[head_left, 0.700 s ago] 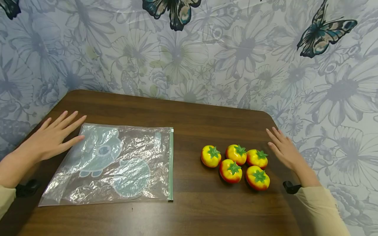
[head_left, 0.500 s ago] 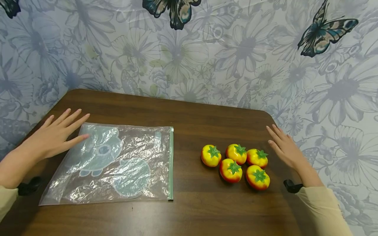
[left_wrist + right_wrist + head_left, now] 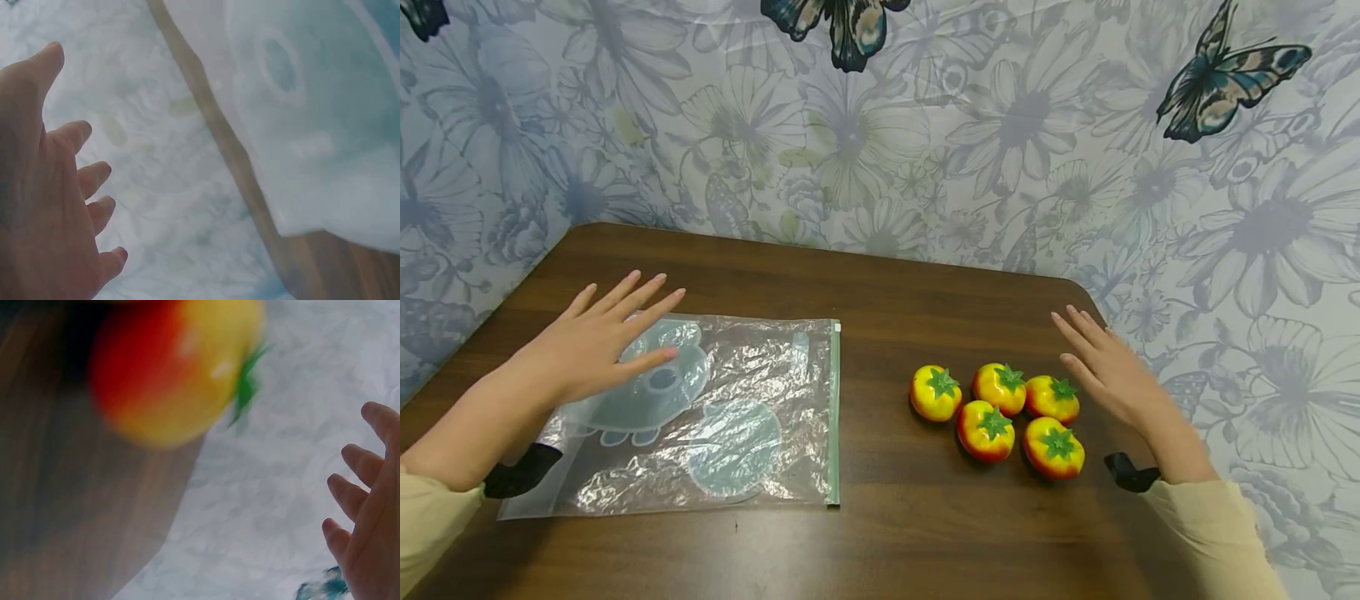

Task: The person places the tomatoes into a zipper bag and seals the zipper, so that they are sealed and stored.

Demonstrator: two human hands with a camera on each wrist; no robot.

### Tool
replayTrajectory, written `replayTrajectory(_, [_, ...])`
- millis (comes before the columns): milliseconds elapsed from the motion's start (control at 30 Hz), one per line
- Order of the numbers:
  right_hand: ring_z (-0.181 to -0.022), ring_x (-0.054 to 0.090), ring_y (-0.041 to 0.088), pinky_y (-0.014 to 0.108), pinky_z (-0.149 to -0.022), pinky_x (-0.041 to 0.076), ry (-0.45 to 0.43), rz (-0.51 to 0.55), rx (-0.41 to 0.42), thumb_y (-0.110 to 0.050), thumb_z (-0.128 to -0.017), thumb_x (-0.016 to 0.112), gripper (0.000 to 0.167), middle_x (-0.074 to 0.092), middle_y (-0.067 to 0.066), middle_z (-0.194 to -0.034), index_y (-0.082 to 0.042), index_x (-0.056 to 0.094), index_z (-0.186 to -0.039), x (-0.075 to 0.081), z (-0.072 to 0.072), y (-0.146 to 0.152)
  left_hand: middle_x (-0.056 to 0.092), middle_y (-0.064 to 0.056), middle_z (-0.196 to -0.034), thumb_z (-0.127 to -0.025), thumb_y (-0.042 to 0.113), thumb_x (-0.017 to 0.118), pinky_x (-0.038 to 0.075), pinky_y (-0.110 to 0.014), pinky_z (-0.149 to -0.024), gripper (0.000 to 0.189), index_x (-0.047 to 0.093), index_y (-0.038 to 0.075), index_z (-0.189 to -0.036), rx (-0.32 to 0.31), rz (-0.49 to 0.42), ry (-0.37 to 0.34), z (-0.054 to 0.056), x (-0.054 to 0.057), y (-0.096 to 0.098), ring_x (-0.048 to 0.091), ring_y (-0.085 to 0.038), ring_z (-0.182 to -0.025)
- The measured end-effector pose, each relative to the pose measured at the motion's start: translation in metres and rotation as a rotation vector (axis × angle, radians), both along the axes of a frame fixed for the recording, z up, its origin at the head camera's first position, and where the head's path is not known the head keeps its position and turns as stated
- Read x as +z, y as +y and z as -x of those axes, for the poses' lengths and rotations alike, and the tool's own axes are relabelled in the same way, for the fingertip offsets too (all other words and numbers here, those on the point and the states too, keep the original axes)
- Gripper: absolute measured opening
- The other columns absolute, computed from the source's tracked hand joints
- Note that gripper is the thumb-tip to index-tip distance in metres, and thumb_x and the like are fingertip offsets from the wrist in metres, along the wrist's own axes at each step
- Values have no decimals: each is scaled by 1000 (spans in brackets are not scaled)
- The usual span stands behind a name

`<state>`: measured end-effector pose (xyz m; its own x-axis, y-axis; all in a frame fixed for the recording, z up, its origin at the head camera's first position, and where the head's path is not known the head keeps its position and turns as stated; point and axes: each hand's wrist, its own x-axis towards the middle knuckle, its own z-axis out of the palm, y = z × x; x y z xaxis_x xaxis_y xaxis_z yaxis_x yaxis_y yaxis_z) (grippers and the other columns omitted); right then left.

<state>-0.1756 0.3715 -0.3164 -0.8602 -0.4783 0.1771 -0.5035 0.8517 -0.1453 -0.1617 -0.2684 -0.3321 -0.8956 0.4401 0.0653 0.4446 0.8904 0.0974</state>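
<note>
A clear plastic zip bag (image 3: 647,483) with pale blue printed shapes lies flat on the left half of the table, its green seal strip (image 3: 835,417) along the right edge. Over the bag's upper left part is my left hand (image 3: 587,350), fingers straight and spread; it holds nothing. Several red-and-yellow toy tomatoes (image 3: 987,432) with green leafy tops sit grouped at the right. Beside them, to their right, my right hand (image 3: 1112,375) has its fingers extended and holds nothing. In the right wrist view one tomato (image 3: 175,375) looms large and blurred, apart from the fingers.
The brown wooden table (image 3: 880,550) has rounded far corners. Behind it hangs a pale floral wall covering (image 3: 880,150) with butterfly prints. Black straps (image 3: 523,471) sit at both wrists, below the cream sleeves.
My left hand has moved to the right, further over the bag. My right hand has shifted slightly left, closer to the tomatoes. The bag and tomatoes stay in place.
</note>
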Motion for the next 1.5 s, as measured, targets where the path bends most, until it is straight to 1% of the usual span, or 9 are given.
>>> replayTrajectory(233, [-139, 8, 31, 51, -110, 3, 34, -20, 92, -27, -98, 47, 62, 8, 6, -155, -20, 17, -151, 10, -9, -35, 4, -9, -155, -89, 54, 54, -13, -53, -106, 81, 11, 24, -152, -69, -4, 47, -9, 6, 31, -7, -26, -139])
replayTrajectory(400, [-139, 6, 29, 50, -111, 3, 43, -13, 136, -28, -97, 50, 64, 9, 7, -155, -20, 17, -151, 16, -21, -61, 1, -7, -156, -90, 55, 52, -2, -57, -108, 81, 10, 25, -152, -123, -31, 30, -14, 5, 48, -2, -30, -139])
replayTrajectory(600, [-139, 6, 29, 47, -111, 3, 37, 5, 218, -35, -97, 49, 65, 7, 6, -155, -19, 18, -151, 22, -38, -100, 2, -8, -155, -90, 54, 52, 7, -62, -105, 81, 10, 23, -152, -154, -40, 12, -18, -2, 61, 0, -31, -139])
replayTrajectory(800, [-140, 4, 25, 48, -111, 7, 5, 18, 297, -37, -95, 53, 69, 4, 1, -156, -21, 17, -151, 21, -45, -138, 7, -10, -155, -91, 56, 48, 13, -64, -104, 78, 15, 22, -152, -182, -56, 2, -23, -11, 74, 3, -30, -139])
replayTrajectory(933, [-140, 4, 24, 46, -111, 8, -10, 21, 350, -38, -95, 53, 69, 3, -1, -156, -22, 16, -151, 16, -46, -161, 10, -10, -155, -91, 55, 49, 14, -64, -104, 75, 17, 22, -151, -201, -68, 3, -26, -15, 79, 1, -29, -139])
replayTrajectory(1033, [-140, 3, 23, 45, -112, 7, -17, 16, 401, -43, -96, 47, 68, 1, -2, -156, -22, 15, -152, 10, -45, -179, 8, -9, -155, -91, 55, 48, 12, -62, -105, 75, 19, 21, -151, -208, -70, -14, -28, -18, 80, -1, -28, -139])
replayTrajectory(1133, [-140, 2, 21, 47, -111, 9, -29, 8, 454, -48, -96, 42, 66, 0, -2, -156, -22, 16, -151, 1, -43, -197, 8, -9, -155, -91, 55, 50, 9, -60, -106, 75, 21, 20, -151, -217, -73, -28, -30, -23, 82, 0, -28, -139])
replayTrajectory(1333, [-140, 1, 20, 46, -111, 10, -97, -24, 503, -52, -96, 38, 65, 1, -1, -156, -23, 18, -151, -18, -42, -222, 15, -11, -154, -85, 51, 61, 17, -64, -103, 79, 28, 18, -149, -255, -79, -39, -32, -35, 89, 9, -33, -138])
replayTrajectory(1500, [-140, 0, 19, 45, -111, 10, -120, -46, 520, -52, -95, 40, 66, 3, -2, -156, -25, 18, -151, -27, -43, -232, 16, -12, -153, -83, 51, 64, 20, -62, -103, 83, 26, 18, -149, -289, -83, -70, -35, -42, 92, 14, -36, -137])
